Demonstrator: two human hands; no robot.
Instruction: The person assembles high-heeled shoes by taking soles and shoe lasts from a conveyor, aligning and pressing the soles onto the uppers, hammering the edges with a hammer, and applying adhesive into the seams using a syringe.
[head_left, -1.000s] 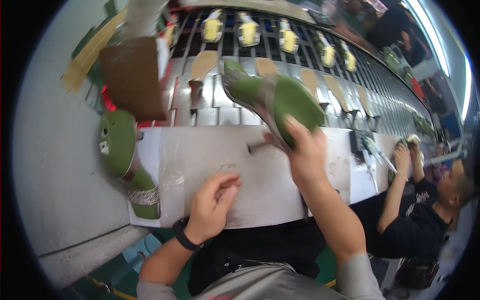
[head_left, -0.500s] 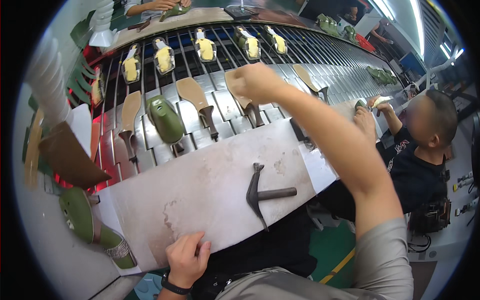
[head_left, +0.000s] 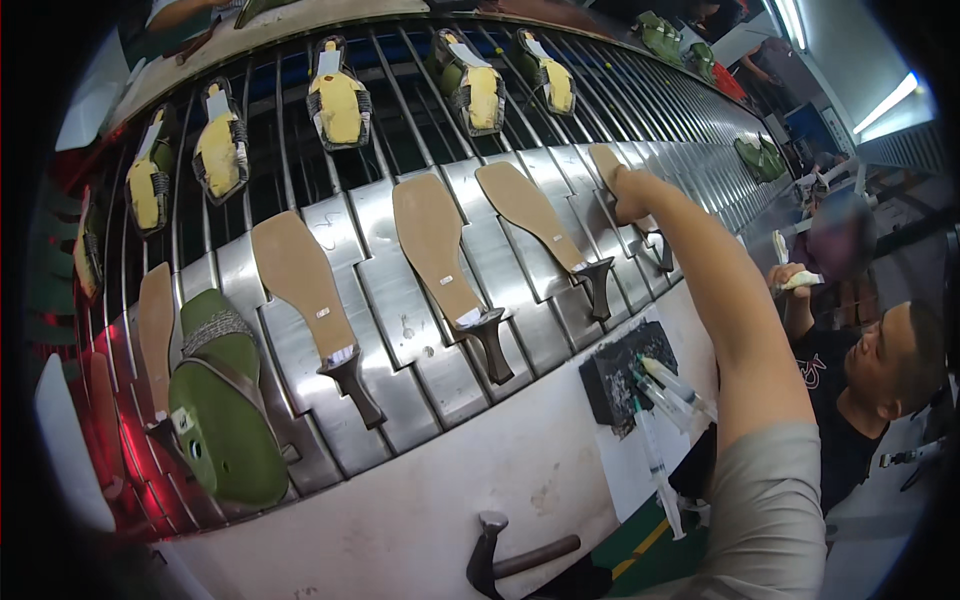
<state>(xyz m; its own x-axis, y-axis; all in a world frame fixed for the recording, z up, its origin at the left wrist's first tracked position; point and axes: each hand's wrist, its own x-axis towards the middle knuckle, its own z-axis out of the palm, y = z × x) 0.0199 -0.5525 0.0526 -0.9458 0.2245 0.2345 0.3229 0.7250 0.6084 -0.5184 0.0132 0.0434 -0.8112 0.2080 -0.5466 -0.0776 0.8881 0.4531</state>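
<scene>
At the far right of a row of tan shoe soles, my right hand (head_left: 638, 195) has its fingers curled round the side of one tan sole (head_left: 604, 162). A dark heel (head_left: 660, 250) shows just below that hand. Other heeled soles, such as this nearest one (head_left: 430, 235) and its neighbour (head_left: 525, 205), lie flat on metal slats with their heels toward me. My left hand is out of view. A green shoe upper on a last (head_left: 235, 420) stands among the soles at the left. On the pale bench lies a hammer (head_left: 535, 555).
Beyond the slats, several lasted uppers with yellow bottoms (head_left: 338, 108) rest on metal rollers (head_left: 385, 90). A black block (head_left: 620, 375) and several syringes (head_left: 655, 450) sit at the bench's right end. A co-worker (head_left: 870, 370) is at the right, holding a pale tool.
My right hand has moved right along the row to a farther sole. The view has shifted, so the soles appear larger and farther left. My left hand has left the picture.
</scene>
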